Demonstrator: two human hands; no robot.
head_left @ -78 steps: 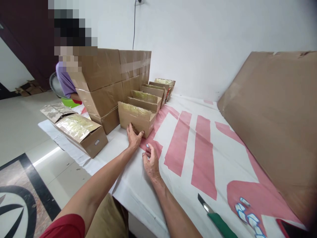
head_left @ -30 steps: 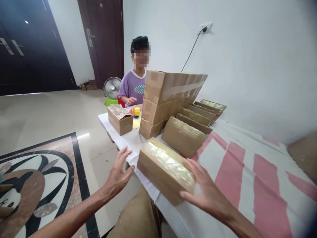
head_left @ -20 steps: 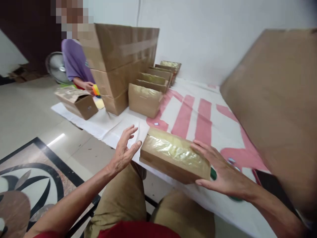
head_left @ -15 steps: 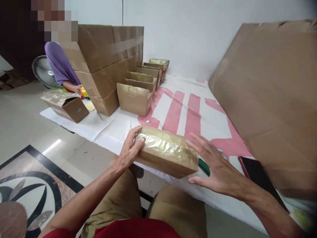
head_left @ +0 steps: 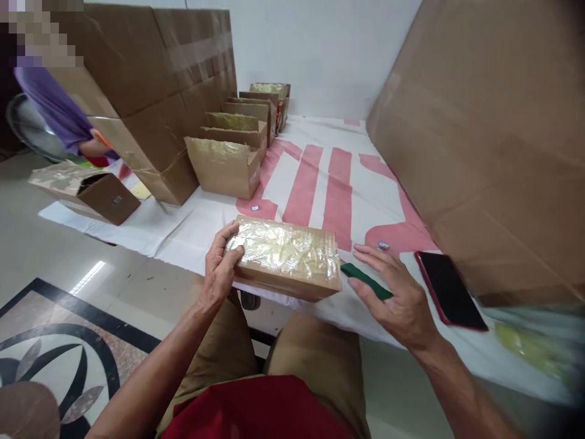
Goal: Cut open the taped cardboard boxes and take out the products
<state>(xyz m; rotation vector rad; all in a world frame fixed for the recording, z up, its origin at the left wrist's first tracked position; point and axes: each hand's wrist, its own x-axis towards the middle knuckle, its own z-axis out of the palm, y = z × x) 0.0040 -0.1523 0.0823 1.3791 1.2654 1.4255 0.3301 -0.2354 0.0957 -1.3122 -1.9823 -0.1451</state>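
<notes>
A small closed cardboard box [head_left: 281,256] lies at the front edge of the table, its top covered with shiny, wrinkled clear tape. My left hand [head_left: 222,262] grips its left end, thumb on the taped top and fingers behind. My right hand [head_left: 388,292] is held off the box's right end, thumb and fingers apart. Between them shows a flat dark green piece [head_left: 365,280], perhaps a handle, apparently lying on the cloth; its left end is close by the box and I cannot tell what it belongs to.
Open cardboard boxes [head_left: 222,167] stand in a row toward the wall, beside large stacked cartons [head_left: 132,73]. Another box [head_left: 109,198] sits at left, near a person in a purple sleeve [head_left: 55,110]. A phone [head_left: 450,289] lies at right by a big cardboard sheet [head_left: 493,152]. Pink-and-white cloth [head_left: 338,189] covers the table.
The view has shifted, so everything appears further left. My right hand has moved away from the box's right end, exposing more of the green piece. My left hand keeps its hold.
</notes>
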